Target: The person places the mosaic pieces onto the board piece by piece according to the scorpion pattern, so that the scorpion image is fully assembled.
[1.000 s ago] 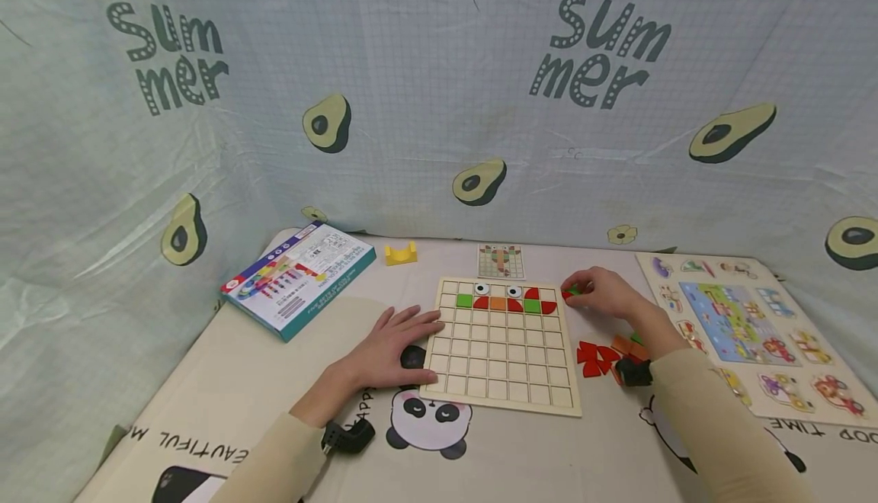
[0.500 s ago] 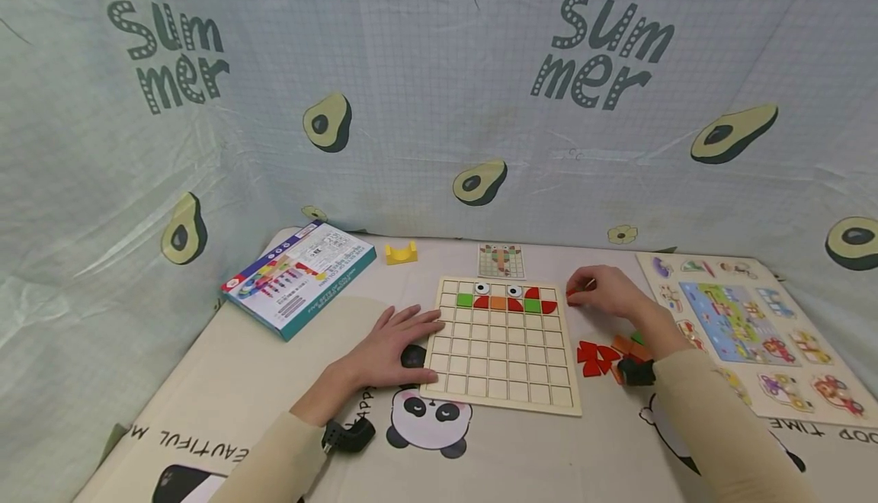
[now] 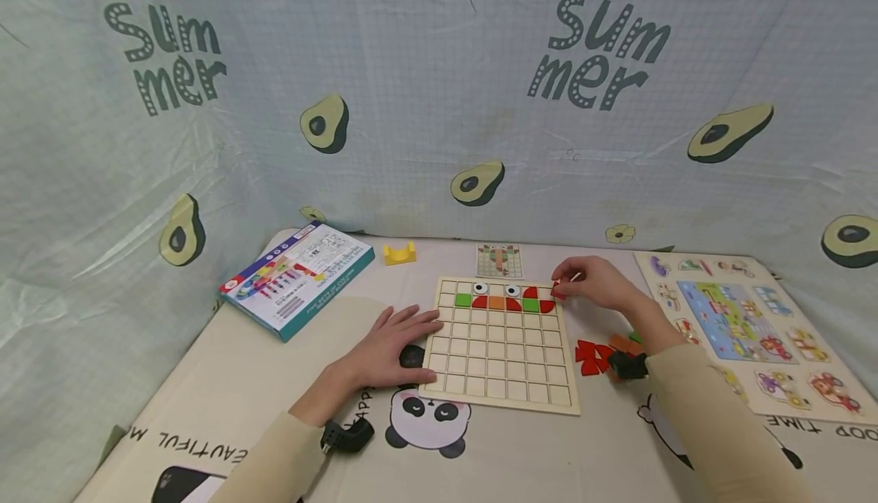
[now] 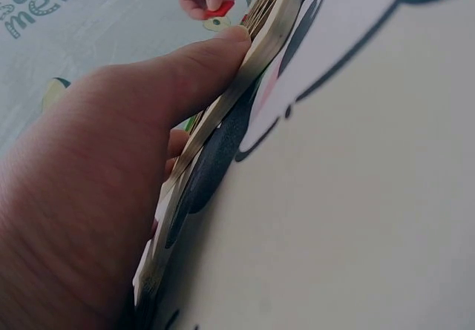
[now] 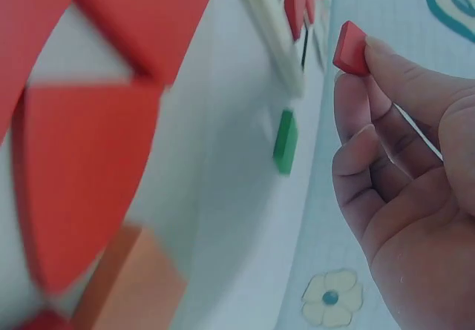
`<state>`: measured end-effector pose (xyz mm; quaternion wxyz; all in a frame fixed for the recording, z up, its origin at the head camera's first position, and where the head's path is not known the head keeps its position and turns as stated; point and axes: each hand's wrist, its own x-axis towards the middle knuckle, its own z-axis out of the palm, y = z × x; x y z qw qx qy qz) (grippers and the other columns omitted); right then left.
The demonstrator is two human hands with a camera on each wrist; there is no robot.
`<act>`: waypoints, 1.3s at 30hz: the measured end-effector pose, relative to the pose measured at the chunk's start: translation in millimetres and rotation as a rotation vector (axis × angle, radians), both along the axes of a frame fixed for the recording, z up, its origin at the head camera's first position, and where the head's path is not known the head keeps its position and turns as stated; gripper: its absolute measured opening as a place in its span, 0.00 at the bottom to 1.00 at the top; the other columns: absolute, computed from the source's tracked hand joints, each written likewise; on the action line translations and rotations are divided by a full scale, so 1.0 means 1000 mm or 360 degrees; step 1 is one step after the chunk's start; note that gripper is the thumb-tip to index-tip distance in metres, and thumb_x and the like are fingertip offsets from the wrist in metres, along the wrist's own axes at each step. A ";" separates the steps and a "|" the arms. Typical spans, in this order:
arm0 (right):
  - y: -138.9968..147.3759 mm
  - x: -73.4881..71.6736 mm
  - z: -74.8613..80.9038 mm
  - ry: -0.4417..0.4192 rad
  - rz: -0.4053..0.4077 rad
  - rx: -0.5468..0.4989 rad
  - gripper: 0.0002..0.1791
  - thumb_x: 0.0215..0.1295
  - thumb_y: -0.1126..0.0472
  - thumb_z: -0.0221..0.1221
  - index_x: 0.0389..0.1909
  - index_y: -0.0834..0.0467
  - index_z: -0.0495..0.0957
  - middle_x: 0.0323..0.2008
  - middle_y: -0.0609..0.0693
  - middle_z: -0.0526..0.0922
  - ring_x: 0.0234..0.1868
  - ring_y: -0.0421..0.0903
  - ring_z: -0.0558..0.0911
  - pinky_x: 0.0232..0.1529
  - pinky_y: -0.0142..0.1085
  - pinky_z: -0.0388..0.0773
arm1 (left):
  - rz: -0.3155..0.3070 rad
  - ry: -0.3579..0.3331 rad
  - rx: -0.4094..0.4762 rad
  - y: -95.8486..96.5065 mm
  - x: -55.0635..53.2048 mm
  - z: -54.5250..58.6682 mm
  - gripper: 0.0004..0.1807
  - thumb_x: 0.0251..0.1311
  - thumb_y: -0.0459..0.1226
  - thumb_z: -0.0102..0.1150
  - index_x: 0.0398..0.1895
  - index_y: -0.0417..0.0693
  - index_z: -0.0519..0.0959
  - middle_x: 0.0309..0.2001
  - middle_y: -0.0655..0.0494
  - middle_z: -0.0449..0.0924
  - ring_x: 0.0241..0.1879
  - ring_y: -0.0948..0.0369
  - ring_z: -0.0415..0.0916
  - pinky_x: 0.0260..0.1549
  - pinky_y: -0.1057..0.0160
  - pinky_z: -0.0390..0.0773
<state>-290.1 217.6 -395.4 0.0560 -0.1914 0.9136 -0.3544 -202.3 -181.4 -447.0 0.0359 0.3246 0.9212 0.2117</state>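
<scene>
My right hand [image 3: 595,283] pinches a small red wooden tile [image 5: 351,50] between thumb and fingertips, over the top right corner of the grid board [image 3: 497,370]. On the board's upper rows lie red, green and orange tiles [image 3: 496,302] and two round eye tiles [image 3: 513,290]. My left hand [image 3: 387,350] rests at the board's left edge with fingers spread, the thumb [image 4: 200,70] touching the rim in the left wrist view. Below the right hand, in the right wrist view, a green tile [image 5: 286,141] lies on the table beside the board.
Loose red tiles [image 3: 590,357] and orange tiles [image 3: 626,344] lie right of the board, partly under the right wrist. A pattern card [image 3: 498,261] lies behind the board. A flat box [image 3: 298,278] and a yellow piece [image 3: 400,253] stand left, a picture puzzle [image 3: 748,320] right.
My right hand held red and green tiles beside the board; now it has moved left and up over the board's corner with only the red one showing. The left hand has stayed put.
</scene>
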 end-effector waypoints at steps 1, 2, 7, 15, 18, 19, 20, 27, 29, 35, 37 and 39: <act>-0.003 0.000 0.001 0.0001 0.0005 -0.0008 0.07 0.66 0.64 0.67 0.41 0.62 0.83 0.34 0.50 0.80 0.35 0.49 0.76 0.35 0.39 0.74 | 0.0006 -0.0006 -0.0006 0.000 0.000 0.000 0.45 0.58 0.65 0.61 0.76 0.58 0.66 0.78 0.60 0.56 0.78 0.50 0.45 0.72 0.39 0.37; -0.006 -0.001 0.002 0.0003 0.0015 -0.0019 0.07 0.66 0.64 0.66 0.42 0.63 0.83 0.34 0.51 0.80 0.35 0.49 0.76 0.35 0.39 0.74 | 0.0008 -0.0010 -0.0006 0.000 0.000 0.000 0.45 0.58 0.65 0.61 0.76 0.58 0.66 0.78 0.60 0.56 0.78 0.50 0.45 0.73 0.39 0.36; -0.024 -0.004 0.003 -0.0016 0.0035 -0.0054 0.07 0.66 0.65 0.66 0.42 0.63 0.82 0.36 0.52 0.80 0.36 0.49 0.77 0.37 0.39 0.76 | 0.0006 -0.0014 -0.0004 0.000 0.000 0.000 0.45 0.58 0.65 0.62 0.76 0.58 0.66 0.78 0.60 0.57 0.78 0.50 0.45 0.72 0.39 0.37; -0.057 -0.007 0.005 -0.0015 0.0117 -0.0085 0.07 0.68 0.66 0.64 0.44 0.64 0.82 0.38 0.54 0.81 0.38 0.50 0.79 0.40 0.39 0.78 | -0.0010 0.0000 0.0008 0.000 0.000 0.000 0.44 0.58 0.64 0.62 0.75 0.58 0.67 0.77 0.59 0.58 0.78 0.49 0.46 0.72 0.38 0.37; -0.068 -0.008 0.007 -0.0022 0.0148 -0.0096 0.08 0.69 0.66 0.63 0.46 0.65 0.81 0.38 0.54 0.80 0.38 0.50 0.79 0.38 0.39 0.79 | -0.0010 0.0001 0.0007 0.000 0.000 0.001 0.44 0.58 0.64 0.61 0.76 0.58 0.67 0.78 0.59 0.58 0.78 0.49 0.46 0.72 0.38 0.37; -0.072 -0.008 0.007 -0.0028 0.0152 -0.0104 0.08 0.69 0.66 0.62 0.46 0.65 0.81 0.38 0.54 0.80 0.38 0.50 0.79 0.38 0.39 0.79 | -0.0010 0.0000 0.0006 0.000 0.000 0.001 0.44 0.58 0.64 0.62 0.75 0.58 0.67 0.78 0.59 0.57 0.78 0.49 0.45 0.72 0.38 0.37; -0.076 -0.009 0.007 -0.0032 0.0162 -0.0116 0.08 0.70 0.67 0.62 0.46 0.65 0.81 0.38 0.54 0.80 0.38 0.50 0.79 0.38 0.39 0.79 | -0.0006 -0.0003 0.0003 0.000 0.000 0.001 0.44 0.58 0.64 0.61 0.76 0.58 0.67 0.78 0.59 0.57 0.78 0.50 0.45 0.72 0.39 0.37; -0.100 -0.013 0.004 -0.0022 0.0223 -0.0129 0.05 0.70 0.68 0.61 0.44 0.63 0.81 0.38 0.53 0.80 0.39 0.50 0.80 0.39 0.39 0.78 | -0.0011 -0.0006 0.0004 -0.001 0.000 0.000 0.44 0.58 0.64 0.61 0.76 0.58 0.66 0.78 0.59 0.57 0.78 0.49 0.45 0.72 0.38 0.37; -0.106 -0.015 0.002 -0.0010 0.0236 -0.0103 0.05 0.70 0.68 0.60 0.44 0.63 0.81 0.38 0.52 0.80 0.40 0.49 0.80 0.41 0.40 0.78 | -0.0007 -0.0007 0.0004 -0.001 0.000 0.000 0.44 0.58 0.64 0.61 0.76 0.58 0.66 0.78 0.59 0.57 0.78 0.49 0.45 0.72 0.38 0.37; -0.119 -0.023 -0.003 -0.0006 0.0229 -0.0068 0.05 0.70 0.67 0.61 0.44 0.61 0.82 0.37 0.51 0.81 0.41 0.48 0.80 0.46 0.41 0.78 | -0.0004 -0.0012 0.0003 0.000 -0.001 0.000 0.44 0.58 0.65 0.60 0.76 0.59 0.66 0.78 0.60 0.56 0.78 0.50 0.44 0.72 0.39 0.36; -0.123 -0.024 -0.004 0.0002 0.0246 -0.0053 0.05 0.70 0.67 0.61 0.44 0.61 0.82 0.37 0.51 0.81 0.40 0.48 0.79 0.46 0.41 0.78 | -0.0005 -0.0016 -0.0002 0.000 -0.001 0.000 0.45 0.58 0.65 0.60 0.76 0.59 0.66 0.78 0.60 0.56 0.78 0.50 0.44 0.72 0.39 0.36; -0.126 -0.024 -0.003 0.0004 0.0257 -0.0041 0.05 0.70 0.67 0.61 0.44 0.61 0.81 0.37 0.51 0.81 0.40 0.48 0.79 0.47 0.42 0.78 | -0.0001 -0.0018 -0.0008 0.000 -0.001 0.000 0.45 0.58 0.65 0.60 0.76 0.59 0.66 0.78 0.60 0.56 0.78 0.50 0.44 0.72 0.39 0.36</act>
